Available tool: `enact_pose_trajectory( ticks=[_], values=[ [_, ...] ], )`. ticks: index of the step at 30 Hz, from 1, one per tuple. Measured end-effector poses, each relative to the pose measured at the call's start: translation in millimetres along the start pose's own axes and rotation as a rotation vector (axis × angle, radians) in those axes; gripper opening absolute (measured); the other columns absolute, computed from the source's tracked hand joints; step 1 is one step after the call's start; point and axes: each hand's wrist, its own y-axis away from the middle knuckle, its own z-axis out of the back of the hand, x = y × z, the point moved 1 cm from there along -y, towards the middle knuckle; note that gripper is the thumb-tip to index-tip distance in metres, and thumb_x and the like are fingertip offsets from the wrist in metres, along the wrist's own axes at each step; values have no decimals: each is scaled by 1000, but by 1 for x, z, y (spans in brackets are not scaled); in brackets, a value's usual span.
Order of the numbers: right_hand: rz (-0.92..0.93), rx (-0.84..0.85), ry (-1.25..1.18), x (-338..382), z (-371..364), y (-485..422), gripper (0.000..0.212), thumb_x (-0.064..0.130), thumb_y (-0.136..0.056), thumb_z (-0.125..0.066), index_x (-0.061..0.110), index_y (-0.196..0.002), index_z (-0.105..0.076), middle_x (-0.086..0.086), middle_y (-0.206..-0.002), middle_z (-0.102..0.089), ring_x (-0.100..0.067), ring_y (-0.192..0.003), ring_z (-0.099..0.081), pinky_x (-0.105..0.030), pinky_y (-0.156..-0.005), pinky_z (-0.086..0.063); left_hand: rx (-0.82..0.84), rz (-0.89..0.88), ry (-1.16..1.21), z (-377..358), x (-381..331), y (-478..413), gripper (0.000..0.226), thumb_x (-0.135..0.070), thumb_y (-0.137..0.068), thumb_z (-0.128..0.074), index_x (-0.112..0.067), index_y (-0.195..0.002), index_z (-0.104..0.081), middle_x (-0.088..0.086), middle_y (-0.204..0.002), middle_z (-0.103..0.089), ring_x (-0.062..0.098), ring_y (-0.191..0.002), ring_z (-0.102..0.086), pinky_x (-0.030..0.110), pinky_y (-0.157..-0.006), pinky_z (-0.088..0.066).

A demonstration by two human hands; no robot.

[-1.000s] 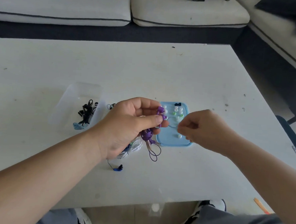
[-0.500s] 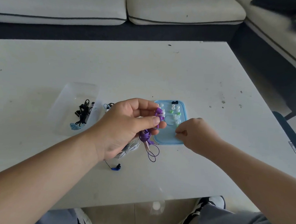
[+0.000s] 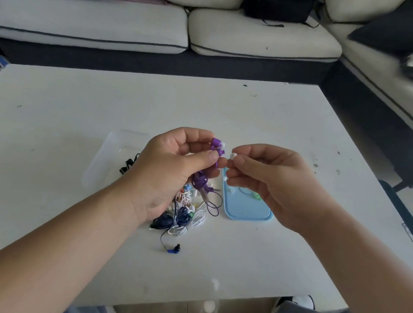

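On table (image 3: 82, 126) | clear box (image 3: 102, 160): black earphones (image 3: 128, 164) | blue tray (image 3: 248, 210): ear tips (image 3: 256, 196)

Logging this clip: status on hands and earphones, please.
Left hand grips purple earphones. Right hand pinches white ear tip beside them. Nothing between.

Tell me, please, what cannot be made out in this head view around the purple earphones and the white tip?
- Head view, white tip: tiny, mostly covered by fingers of the right hand; shape unclear.
- Head view, purple earphones: the left hand covers much of the cord.
- Head view, blue tray: the right hand hides its far end.
- Head view, clear box: the left hand covers part of its black cords.
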Motion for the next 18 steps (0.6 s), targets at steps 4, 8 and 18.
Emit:
enact_pose_trajectory(
  ticks=[4,8,18],
  values=[
    [31,15,-71,4,-16,-5,22,9,-74,-74,1,-94,-73,-14,-81,-71,-21,-68,-67,-28,-66,-60,-15,-52,23,10,-12,2,29,8,-88,-70,-3,-115,-68,14,-103,-78,28,-88,-77,33,-73,-61],
    [21,101,-134,-1,-25,-13,20,5,-78,-70,-1,-96,-73,-17,-81,-71,-22,-68,-69,-28,-67,-60,-28,-81,25,12,-13,1,28,8,-87,-72,-7,-110,-71,10,-97,-79,20,-86,-75,27,-71,-60],
    [-26,172,-99,-5,-17,-31,20,5,-79,-68,-3,-97,-72,-13,-80,-71,-17,-69,-69,-26,-68,-61,-49,-87,7,14,-7,-8,29,7,-84,-73,-9,-109,-71,9,-95,-79,19,-79,-74,24,-72,-58]
  ],
)
